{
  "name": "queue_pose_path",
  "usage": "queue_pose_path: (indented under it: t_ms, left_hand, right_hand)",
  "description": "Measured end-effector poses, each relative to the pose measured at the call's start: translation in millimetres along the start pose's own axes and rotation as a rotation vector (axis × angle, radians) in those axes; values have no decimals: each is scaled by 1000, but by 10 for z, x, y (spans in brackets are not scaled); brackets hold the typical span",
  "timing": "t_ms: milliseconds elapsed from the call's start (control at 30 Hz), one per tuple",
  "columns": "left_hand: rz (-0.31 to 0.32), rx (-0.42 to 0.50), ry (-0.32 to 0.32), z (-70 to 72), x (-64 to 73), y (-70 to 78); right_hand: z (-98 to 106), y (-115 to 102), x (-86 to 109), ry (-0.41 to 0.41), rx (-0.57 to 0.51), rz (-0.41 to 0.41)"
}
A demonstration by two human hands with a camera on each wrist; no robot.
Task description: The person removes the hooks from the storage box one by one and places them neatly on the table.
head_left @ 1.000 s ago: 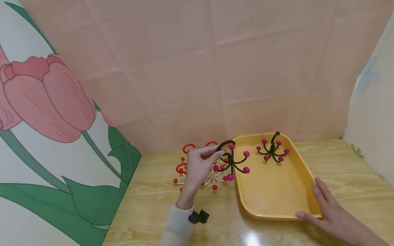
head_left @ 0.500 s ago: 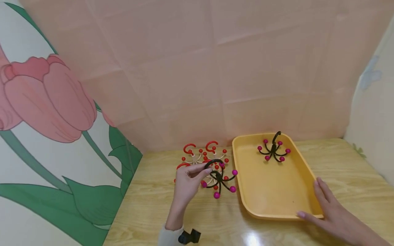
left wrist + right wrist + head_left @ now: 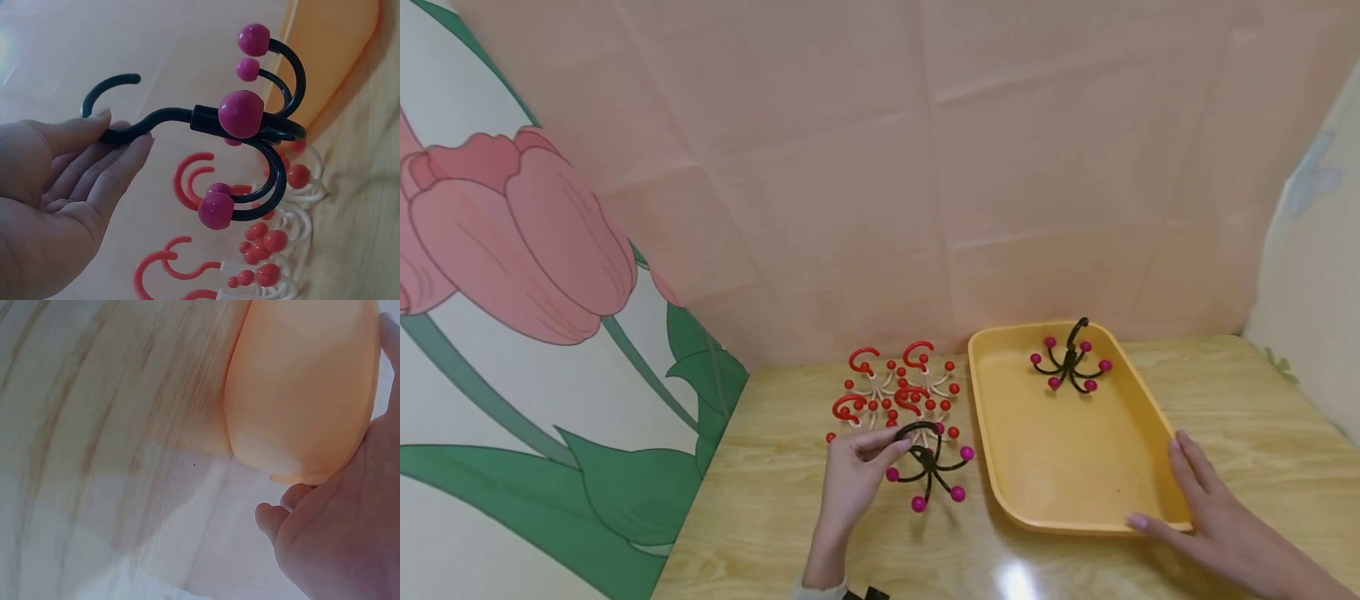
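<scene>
My left hand (image 3: 853, 479) pinches the curved top of a black multi-arm hanging hook (image 3: 929, 460) between thumb and fingers. Magenta balls tip its arms, which spread downward, close above the table. In the left wrist view, the same black hook (image 3: 209, 120) extends sideways from my fingers. Several red-and-white hooks (image 3: 874, 387) with red balls stand grouped just behind it. Another black hook (image 3: 1070, 360) sits upright at the far end of the yellow tray (image 3: 1075, 467). My right hand (image 3: 1217, 512) rests on the tray's near right corner, thumb on the front rim, fingers extended along the right side.
The wood-grain table (image 3: 760, 500) carries the tray and hooks. A pink cloth backdrop (image 3: 820, 208) rises behind it. To the left is a tulip-patterned panel (image 3: 550, 225), and a pale wall (image 3: 1322, 275) borders the right.
My left hand has carried the black hook from over the tray's left edge leftward and down, in front of the red-and-white hooks. My right hand stays at the tray corner.
</scene>
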State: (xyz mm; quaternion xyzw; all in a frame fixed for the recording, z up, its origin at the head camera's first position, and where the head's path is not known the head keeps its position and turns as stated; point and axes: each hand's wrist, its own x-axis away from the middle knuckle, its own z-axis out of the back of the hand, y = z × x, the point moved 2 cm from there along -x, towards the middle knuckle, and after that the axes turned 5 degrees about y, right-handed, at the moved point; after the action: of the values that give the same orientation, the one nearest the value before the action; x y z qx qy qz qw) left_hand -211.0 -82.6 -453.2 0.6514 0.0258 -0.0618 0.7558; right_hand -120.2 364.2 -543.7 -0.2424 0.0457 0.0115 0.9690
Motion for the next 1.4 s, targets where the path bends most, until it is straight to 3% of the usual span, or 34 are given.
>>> queue_pose_path:
  t_ms: [267,533,1033,1400]
  left_hand:
    - [-10,12,-3,-20,30,-179]
    - [77,29,-10,-41,42,-315]
    - [96,18,-24,-65,22,-460]
    - [92,10,-39,-59,31,-481]
  right_hand:
    - [8,15,-8,-12,10,-10]
    - [1,15,9,18,-36,13]
    - [-2,3,-6,-31,20,-15]
    - [-7,3,15,-10,21,0]
